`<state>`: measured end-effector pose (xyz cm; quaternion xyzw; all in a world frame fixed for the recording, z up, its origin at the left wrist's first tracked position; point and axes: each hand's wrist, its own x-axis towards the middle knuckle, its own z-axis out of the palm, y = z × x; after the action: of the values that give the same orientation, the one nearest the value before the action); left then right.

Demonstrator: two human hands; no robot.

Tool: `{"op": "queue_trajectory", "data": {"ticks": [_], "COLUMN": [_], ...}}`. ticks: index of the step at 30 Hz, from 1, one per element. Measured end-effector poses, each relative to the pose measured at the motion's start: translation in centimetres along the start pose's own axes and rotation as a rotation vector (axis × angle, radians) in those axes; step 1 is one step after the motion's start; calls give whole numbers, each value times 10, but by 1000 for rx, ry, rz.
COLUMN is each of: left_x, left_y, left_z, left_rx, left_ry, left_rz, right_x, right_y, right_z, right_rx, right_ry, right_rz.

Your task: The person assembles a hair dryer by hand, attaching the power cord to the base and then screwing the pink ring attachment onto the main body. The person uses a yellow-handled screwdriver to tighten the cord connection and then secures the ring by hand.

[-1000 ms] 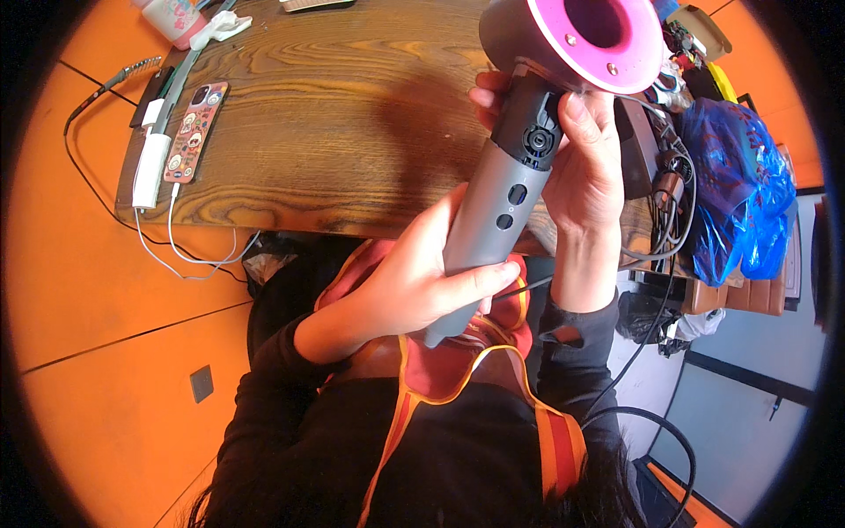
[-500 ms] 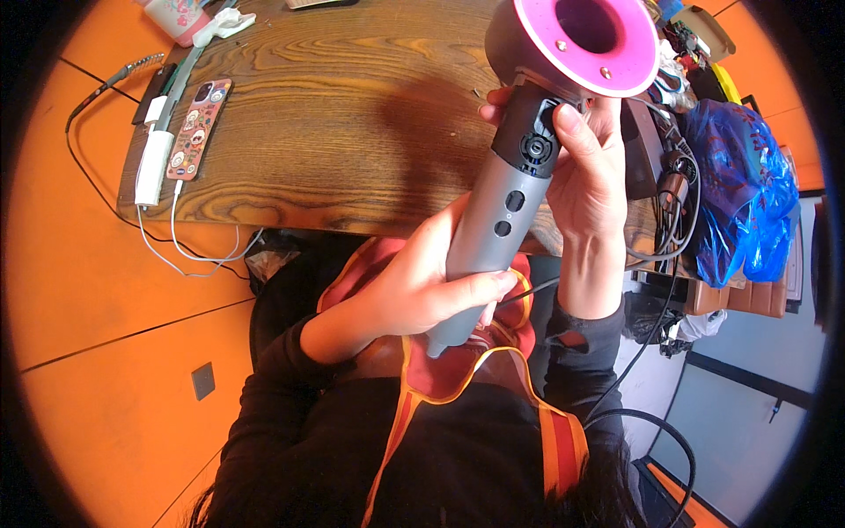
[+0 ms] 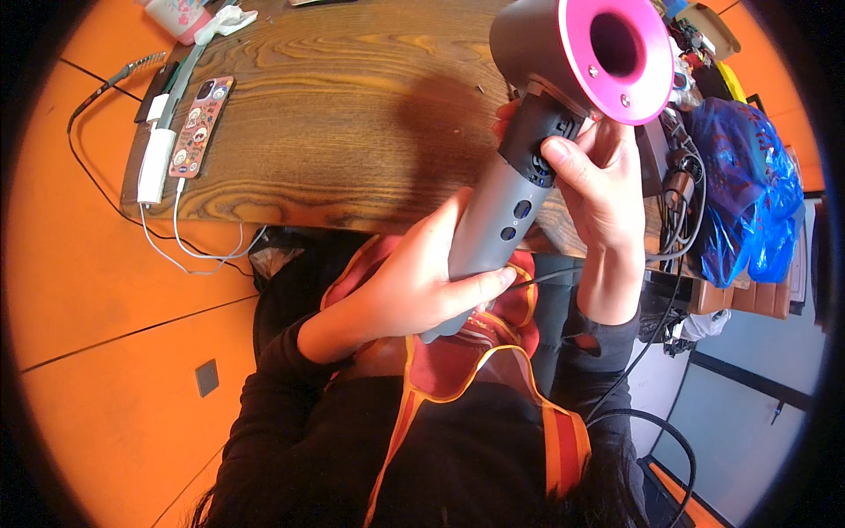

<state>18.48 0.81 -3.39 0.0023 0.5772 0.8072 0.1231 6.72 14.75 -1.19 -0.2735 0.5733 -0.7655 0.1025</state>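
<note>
A hair dryer [image 3: 499, 211] with a grey handle and a round pink-ringed head is tilted across in front of me, its head toward the far right. My left hand [image 3: 414, 273] wraps round the lower handle, thumb across its front. Higher up, my right hand [image 3: 598, 176] grips the black upper section of the handle just below the head, with the thumb on its front and other fingers partly hidden behind. Two dark round buttons show on the handle between the hands. I wear a red apron [image 3: 440, 370] with orange edging.
A wooden table [image 3: 334, 132] lies beyond my hands. On its left are a phone in a patterned case [image 3: 202, 128] and a white power strip [image 3: 156, 165] with cables. A blue plastic bag [image 3: 744, 189] and tangled cords stand at the right. A black cable [image 3: 660, 422] loops near my right arm.
The hair dryer's head has shifted slightly right and down and turned a little. My right hand has moved right along with it; my left hand has stayed nearly in place.
</note>
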Motion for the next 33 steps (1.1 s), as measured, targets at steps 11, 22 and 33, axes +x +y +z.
{"op": "queue_trajectory", "data": {"ticks": [11, 22, 33], "left_x": [-3, -10, -20], "left_y": [2, -4, -8], "left_z": [0, -20, -14], "left_rx": [478, 736, 699], "left_ry": [27, -125, -175], "left_rz": [136, 222, 72], "right_x": [-13, -11, -50], "right_y": [-1, -41, -25], "right_z": [-22, -48, -62], "right_rx": [201, -242, -378], "right_ry": [-53, -138, 121], "right_rz": [137, 14, -64]}}
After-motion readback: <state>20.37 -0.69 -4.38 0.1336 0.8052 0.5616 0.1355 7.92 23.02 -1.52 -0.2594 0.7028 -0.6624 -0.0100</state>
